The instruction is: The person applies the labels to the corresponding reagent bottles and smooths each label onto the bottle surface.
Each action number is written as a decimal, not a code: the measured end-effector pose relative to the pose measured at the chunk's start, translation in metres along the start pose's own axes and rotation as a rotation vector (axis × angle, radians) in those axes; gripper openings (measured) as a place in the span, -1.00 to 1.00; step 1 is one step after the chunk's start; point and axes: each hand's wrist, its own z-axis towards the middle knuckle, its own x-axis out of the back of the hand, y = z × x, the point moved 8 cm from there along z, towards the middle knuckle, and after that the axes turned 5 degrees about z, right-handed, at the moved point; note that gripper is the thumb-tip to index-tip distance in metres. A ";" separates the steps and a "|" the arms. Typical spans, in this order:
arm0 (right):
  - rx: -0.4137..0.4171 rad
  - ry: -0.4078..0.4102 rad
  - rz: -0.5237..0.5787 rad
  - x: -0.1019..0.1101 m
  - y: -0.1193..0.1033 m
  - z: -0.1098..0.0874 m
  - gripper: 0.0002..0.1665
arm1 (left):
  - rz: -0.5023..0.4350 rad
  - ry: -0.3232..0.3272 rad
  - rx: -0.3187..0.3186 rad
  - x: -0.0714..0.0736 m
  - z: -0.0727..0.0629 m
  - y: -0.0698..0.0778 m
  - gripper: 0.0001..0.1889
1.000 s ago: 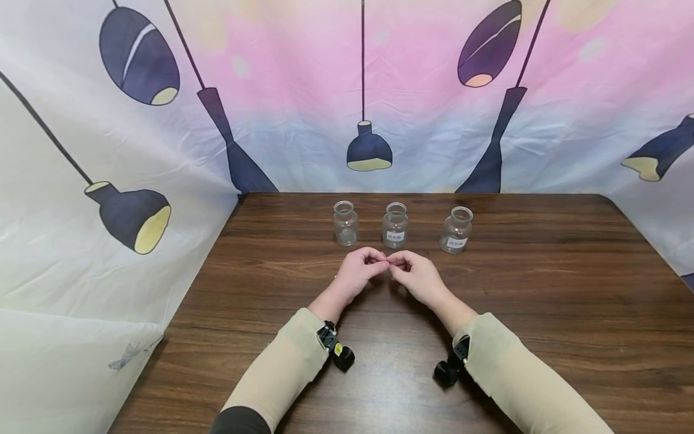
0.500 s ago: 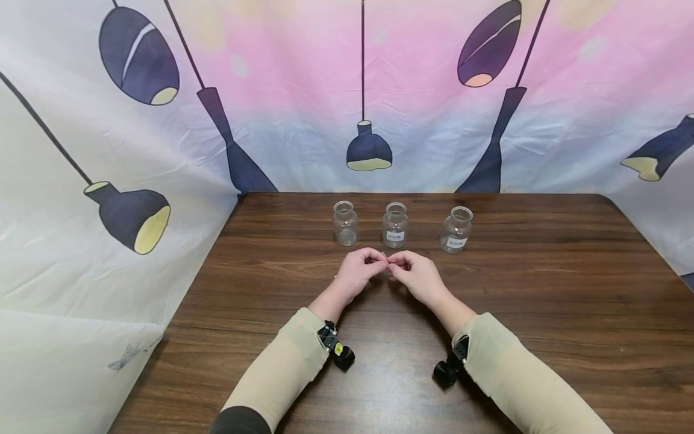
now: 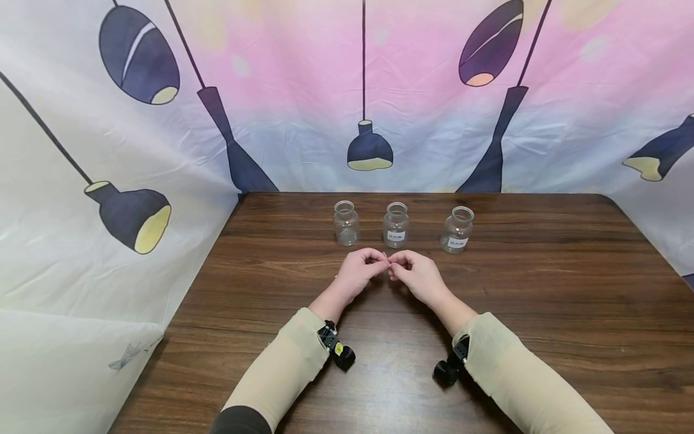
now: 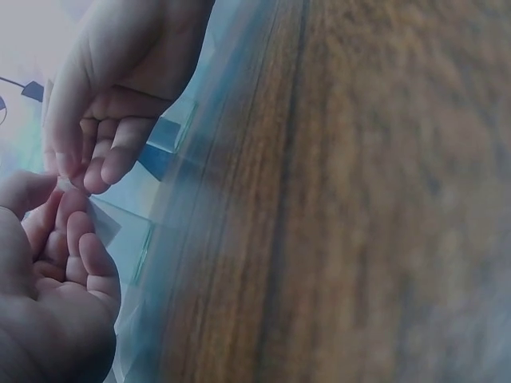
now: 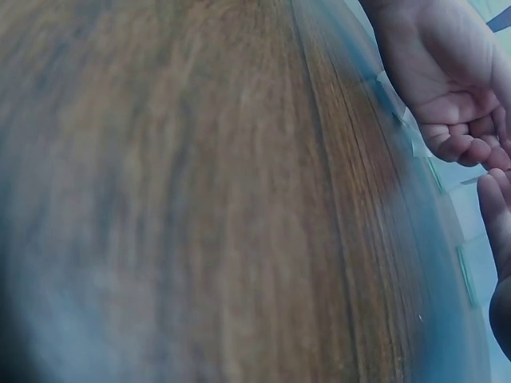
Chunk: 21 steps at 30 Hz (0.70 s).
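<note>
My left hand [image 3: 358, 270] and right hand [image 3: 420, 277] meet at the fingertips in the head view, just in front of the middle glass jar [image 3: 396, 224]. Between thumbs and forefingers they pinch a small pale piece [image 4: 65, 183], mostly hidden by the fingers; I cannot tell what it is. The other fingers of both hands are curled in toward the palms. Behind the hands, the middle jar stands upright with a white label. A second labelled jar [image 3: 457, 229] is to its right, and a jar with no label in sight [image 3: 346, 226] to its left.
The dark wooden table [image 3: 542, 313] runs back to a printed cloth backdrop [image 3: 303, 90] with lamp drawings. All three jars have no lids and stand in a row near the back edge. A black wrist camera [image 3: 343, 358] hangs beside the left sleeve, another [image 3: 447, 372] beside the right.
Both hands stay in almost the same place. A thin pale sliver now shows just above the meeting fingertips, where none could be seen one second ago. The jars have not moved.
</note>
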 end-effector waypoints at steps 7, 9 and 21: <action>0.017 0.023 -0.031 -0.001 -0.005 -0.001 -0.87 | 0.004 0.005 0.002 0.000 0.000 0.001 -0.85; 0.024 0.020 -0.042 -0.001 -0.006 -0.001 -0.86 | 0.021 0.014 0.009 0.001 0.000 0.001 -0.87; 0.050 0.013 -0.057 -0.002 -0.005 -0.001 -0.87 | 0.067 0.027 0.000 0.001 0.001 0.001 -0.93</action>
